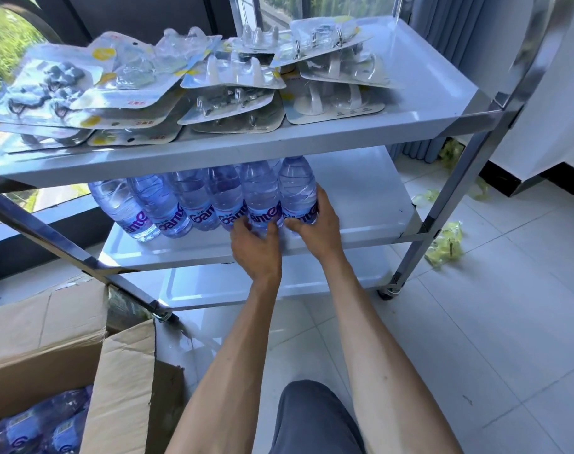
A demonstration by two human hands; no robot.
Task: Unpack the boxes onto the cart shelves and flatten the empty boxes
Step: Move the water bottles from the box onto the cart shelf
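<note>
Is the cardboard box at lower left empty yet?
Not empty: the cardboard box has its flaps open and water bottles still lie inside.

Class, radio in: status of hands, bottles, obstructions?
Left hand and right hand each grip a water bottle on middle shelf. More in cardboard box. Nothing obstructing.

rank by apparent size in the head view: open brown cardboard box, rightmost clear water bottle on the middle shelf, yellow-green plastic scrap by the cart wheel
1. Open brown cardboard box, though nearness to the camera inflates it.
2. Rightmost clear water bottle.
3. Yellow-green plastic scrap.
</note>
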